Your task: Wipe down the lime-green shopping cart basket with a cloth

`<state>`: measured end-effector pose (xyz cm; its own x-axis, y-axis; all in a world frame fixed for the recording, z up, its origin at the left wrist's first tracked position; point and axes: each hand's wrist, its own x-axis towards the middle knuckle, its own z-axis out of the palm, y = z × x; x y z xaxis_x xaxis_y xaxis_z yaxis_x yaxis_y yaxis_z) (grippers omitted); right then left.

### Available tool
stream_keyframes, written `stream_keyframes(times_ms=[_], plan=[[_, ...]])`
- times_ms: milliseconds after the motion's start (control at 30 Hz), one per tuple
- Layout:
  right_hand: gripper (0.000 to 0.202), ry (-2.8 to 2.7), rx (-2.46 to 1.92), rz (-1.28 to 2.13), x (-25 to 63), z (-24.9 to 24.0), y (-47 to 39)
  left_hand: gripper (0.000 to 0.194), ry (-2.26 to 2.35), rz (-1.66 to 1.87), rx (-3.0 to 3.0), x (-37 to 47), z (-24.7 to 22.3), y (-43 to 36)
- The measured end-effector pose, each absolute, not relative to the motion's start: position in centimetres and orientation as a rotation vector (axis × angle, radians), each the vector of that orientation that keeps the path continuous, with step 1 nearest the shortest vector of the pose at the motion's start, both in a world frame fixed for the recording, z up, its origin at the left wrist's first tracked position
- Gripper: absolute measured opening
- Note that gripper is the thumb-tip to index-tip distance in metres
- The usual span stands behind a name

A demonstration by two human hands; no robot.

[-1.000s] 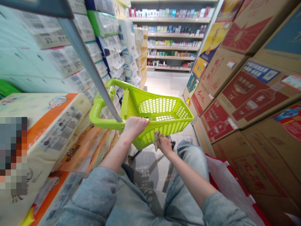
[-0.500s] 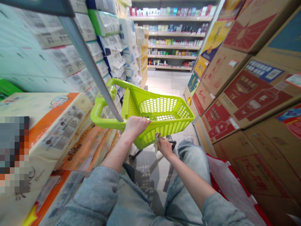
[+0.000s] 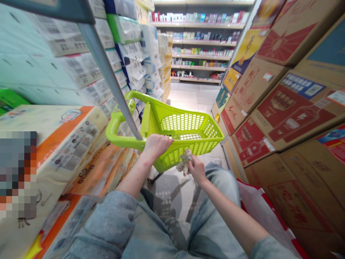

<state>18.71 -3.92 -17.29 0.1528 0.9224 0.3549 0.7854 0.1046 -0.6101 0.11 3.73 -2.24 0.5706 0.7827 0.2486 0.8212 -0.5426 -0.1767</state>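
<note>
A lime-green shopping cart [image 3: 185,147] with a mesh basket stands in front of my knees, its push handle toward the left. My left hand [image 3: 156,145] is wrapped over the cart's near rim, close to where a grey metal pole [image 3: 107,75] rises from it. Below that rim, my right hand [image 3: 196,169] pinches a crumpled, dirty white wipe [image 3: 184,163] beside the basket's near side. Whether the wipe touches the mesh, I cannot tell. The basket shows no goods inside.
Stacked cartons [image 3: 291,104] wall off the right side. Packs of tissue paper [image 3: 61,144] are piled at the left, with more packages [image 3: 129,54] behind. Shelves of small boxed goods [image 3: 202,39] stand at the far end of the tiled floor [image 3: 194,95]. A red-and-white bag [image 3: 264,205] lies by my right leg.
My right hand has moved right and slightly toward me with the wipe, more of which now shows. My left hand keeps its grip on the rim.
</note>
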Motion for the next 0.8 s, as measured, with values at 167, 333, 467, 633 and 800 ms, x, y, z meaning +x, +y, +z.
stream_keyframes(times_ms=[167, 333, 467, 633, 800], plan=[[0.027, -1.2, -1.607, -0.051, 22.6, -13.8, -0.5, 0.053, -1.326, -0.211, -2.543, 0.1, -2.5, 3.9], [0.032, -1.465, -1.622, -0.206, 21.8, -12.6, 2.1, 0.054, -1.308, -0.213, -2.548, 0.1, -2.5, 4.0], [0.033, -1.734, -1.513, -0.242, 17.0, -11.9, 2.0, 0.054, -1.312, -0.219, -2.554, 0.1, -2.3, 4.0], [0.031, -1.956, -1.516, -0.276, 16.3, -11.0, 2.3, 0.055, -1.338, -0.215, -2.556, -0.4, -2.2, 3.7], [0.027, -2.069, -1.63, -0.265, 23.1, -12.2, 2.3, 0.055, -1.326, -0.185, -2.534, -0.7, -2.1, 3.3]])
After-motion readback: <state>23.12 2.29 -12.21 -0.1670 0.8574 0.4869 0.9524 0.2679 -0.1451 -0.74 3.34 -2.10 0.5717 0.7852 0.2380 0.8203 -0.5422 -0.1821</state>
